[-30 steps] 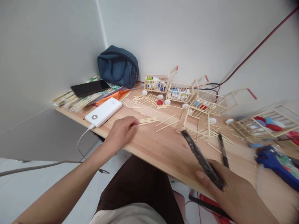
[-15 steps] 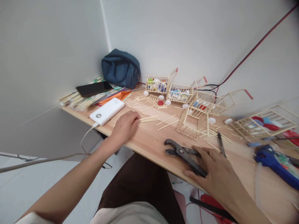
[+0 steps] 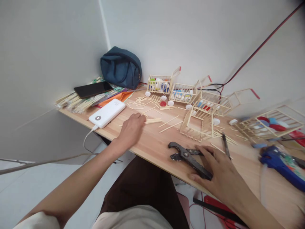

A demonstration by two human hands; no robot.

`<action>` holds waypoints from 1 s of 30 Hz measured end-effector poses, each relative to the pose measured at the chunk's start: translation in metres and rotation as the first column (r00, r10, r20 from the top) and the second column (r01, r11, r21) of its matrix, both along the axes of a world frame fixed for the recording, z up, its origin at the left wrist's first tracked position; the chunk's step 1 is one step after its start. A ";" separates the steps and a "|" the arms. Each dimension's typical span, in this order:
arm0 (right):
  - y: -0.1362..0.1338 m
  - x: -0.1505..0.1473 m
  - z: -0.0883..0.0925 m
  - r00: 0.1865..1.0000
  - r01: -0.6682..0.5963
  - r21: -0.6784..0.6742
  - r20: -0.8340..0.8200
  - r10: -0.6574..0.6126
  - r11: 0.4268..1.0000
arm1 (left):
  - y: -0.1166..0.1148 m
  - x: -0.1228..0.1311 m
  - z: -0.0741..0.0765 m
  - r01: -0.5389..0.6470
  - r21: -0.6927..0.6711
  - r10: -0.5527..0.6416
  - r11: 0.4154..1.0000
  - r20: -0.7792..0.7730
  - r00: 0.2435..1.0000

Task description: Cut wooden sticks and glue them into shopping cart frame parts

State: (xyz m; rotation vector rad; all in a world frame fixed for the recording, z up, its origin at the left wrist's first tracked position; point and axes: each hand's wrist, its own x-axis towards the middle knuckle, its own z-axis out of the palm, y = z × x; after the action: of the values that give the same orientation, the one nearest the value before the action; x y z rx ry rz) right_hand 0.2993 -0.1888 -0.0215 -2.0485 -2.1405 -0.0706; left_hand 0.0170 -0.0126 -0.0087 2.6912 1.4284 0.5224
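Note:
My right hand (image 3: 220, 175) lies over the handles of black pliers (image 3: 183, 154), thumb under one handle and fingers across the top. The pliers rest flat near the front edge of the wooden desk (image 3: 154, 146), jaws pointing left. My left hand (image 3: 132, 128) rests palm down on the desk. Its loosely bent fingertips touch a small bundle of thin wooden sticks (image 3: 153, 121). More loose sticks (image 3: 170, 124) lie just right of that bundle. A half-built stick frame (image 3: 197, 125) stands behind the pliers.
A white power bank (image 3: 107, 113) with its cable, a black phone (image 3: 91, 90) on stick packets and a blue pouch (image 3: 121, 67) fill the left corner. Stick carts holding bottle caps (image 3: 159, 84) line the wall. A blue glue gun (image 3: 281, 163) lies at right.
My right hand brought the pliers down from the air and laid them flat on the desk, staying on the handles. My left hand crept slightly forward to the stick bundle.

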 end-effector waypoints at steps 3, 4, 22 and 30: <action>-0.001 0.000 0.000 1.000 0.000 0.004 0.003 0.000 1.000 | -0.001 0.000 0.001 0.008 -0.006 -0.008 1.000 0.010 1.000; -0.001 -0.001 0.000 1.000 0.002 0.007 0.003 -0.002 1.000 | -0.001 0.000 0.001 0.010 -0.009 -0.010 1.000 0.015 1.000; -0.001 0.001 -0.001 1.000 -0.011 0.009 0.020 0.011 1.000 | 0.037 -0.005 0.019 0.079 -0.164 -0.060 0.983 0.117 0.991; 0.001 0.005 0.001 1.000 0.007 0.009 0.020 -0.007 1.000 | 0.042 -0.003 0.022 0.055 -0.155 -0.053 0.986 0.021 0.998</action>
State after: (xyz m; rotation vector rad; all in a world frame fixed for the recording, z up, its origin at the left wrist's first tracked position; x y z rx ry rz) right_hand 0.3038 -0.1881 -0.0201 -2.0589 -2.1410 -0.1013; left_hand 0.0141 0.0290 0.0136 2.5889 1.3285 0.4102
